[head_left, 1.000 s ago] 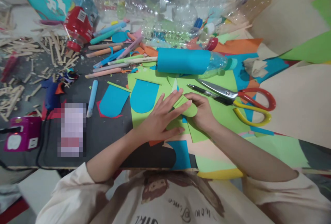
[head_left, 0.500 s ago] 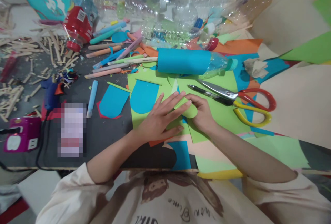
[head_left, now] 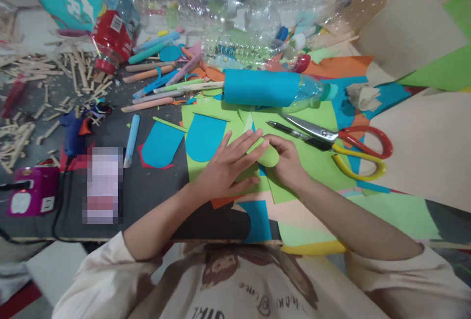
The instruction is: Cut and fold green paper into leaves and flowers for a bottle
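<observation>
Well out to the left of the left hand lies a blue glue gun (head_left: 72, 135) with its cord trailing, and nearer in a pale blue stick (head_left: 131, 140). Two blue rounded cut-outs (head_left: 203, 137) sit just beside the left hand's fingertips. The left hand (head_left: 224, 169) lies flat and wide, fingers spread, pressing down on the green sheet (head_left: 316, 159). Between the two hands, touching both, is the rounded green piece (head_left: 271, 158). The right hand (head_left: 289, 162) is curled narrow, its fingertips pinching that piece at its edge. Just beyond the right hand lies a black pen (head_left: 294, 132), and to its right the scissors (head_left: 344, 145) with red and yellow handles, blades pointing back toward the hands. The likeliest trouble, as I judge it, is the thin piece creasing or slipping askew if the flat hand eases while the pinch pulls. A sideways sweep of the right wrist could also meet the scissor blades or send the pen rolling.
</observation>
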A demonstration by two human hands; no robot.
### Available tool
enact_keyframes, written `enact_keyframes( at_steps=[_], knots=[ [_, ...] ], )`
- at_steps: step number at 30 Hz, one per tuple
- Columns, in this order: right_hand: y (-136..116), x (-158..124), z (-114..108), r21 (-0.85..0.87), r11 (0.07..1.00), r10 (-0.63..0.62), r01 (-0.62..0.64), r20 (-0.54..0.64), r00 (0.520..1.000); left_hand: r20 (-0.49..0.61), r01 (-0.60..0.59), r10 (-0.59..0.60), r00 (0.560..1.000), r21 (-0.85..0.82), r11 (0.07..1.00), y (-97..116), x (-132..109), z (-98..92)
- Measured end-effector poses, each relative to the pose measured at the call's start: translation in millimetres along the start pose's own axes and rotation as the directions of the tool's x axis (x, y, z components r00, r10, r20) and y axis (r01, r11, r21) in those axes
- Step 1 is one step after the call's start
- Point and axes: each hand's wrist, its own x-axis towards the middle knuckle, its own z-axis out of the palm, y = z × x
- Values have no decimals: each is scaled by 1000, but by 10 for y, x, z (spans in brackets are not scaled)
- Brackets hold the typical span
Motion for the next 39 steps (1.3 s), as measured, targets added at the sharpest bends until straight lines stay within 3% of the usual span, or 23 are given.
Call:
enact_keyframes(
  at_steps=[11, 18, 39],
  knots=[
    [-3, -10, 5, 24, 1000, 16, -16, -7, 1000, -17, -12, 11, 1000, -45, 999, -11, 6, -21],
    [-3, -25, 10, 71, 993, 88, -90, 29, 996, -9, 3, -4, 1000, -54, 999, -10, 3, -30],
    [-3, 24, -20, 31, 997, 70, -71, 22, 997, -30, -30, 30, 999, -21, 999, -34, -9, -42]
  ],
)
